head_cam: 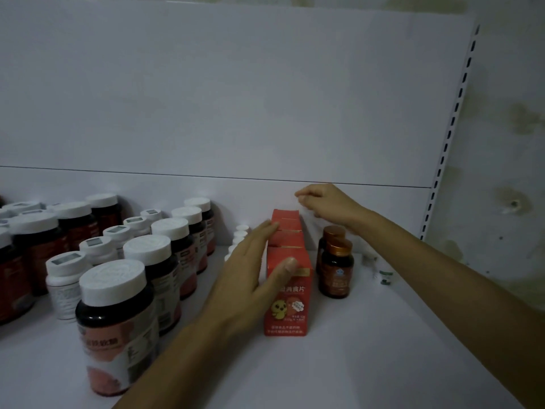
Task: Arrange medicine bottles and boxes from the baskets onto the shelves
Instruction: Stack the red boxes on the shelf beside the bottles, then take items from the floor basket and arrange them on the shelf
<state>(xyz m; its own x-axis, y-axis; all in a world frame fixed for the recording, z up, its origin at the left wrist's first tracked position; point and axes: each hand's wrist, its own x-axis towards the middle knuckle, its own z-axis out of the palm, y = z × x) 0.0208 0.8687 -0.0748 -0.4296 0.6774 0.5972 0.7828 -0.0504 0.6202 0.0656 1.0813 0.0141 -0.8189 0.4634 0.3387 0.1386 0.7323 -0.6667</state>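
The left hand [253, 270] reaches in from below with its forearm slanting up to the right. Its fingers lie straight and together, flat along the left side of a row of red boxes [287, 290], and the thumb rests across the top front edge of the nearest box. The right hand [324, 202] comes in from the right over two brown bottles with copper caps [336, 267]. It hangs by the far end of the row with its fingers bent downward and nothing seen in them; whether they touch the rear box cannot be told. The boxes stand upright, one behind another, mid-shelf. Dark jars with white lids [118, 305] and white bottles [65, 278] crowd the left of the white shelf [354, 364], and small vials [383, 276] stand right of the brown bottles. Behind rises a plain white back panel [236, 98] with a slotted upright [451, 128] and a stained wall [516, 143].
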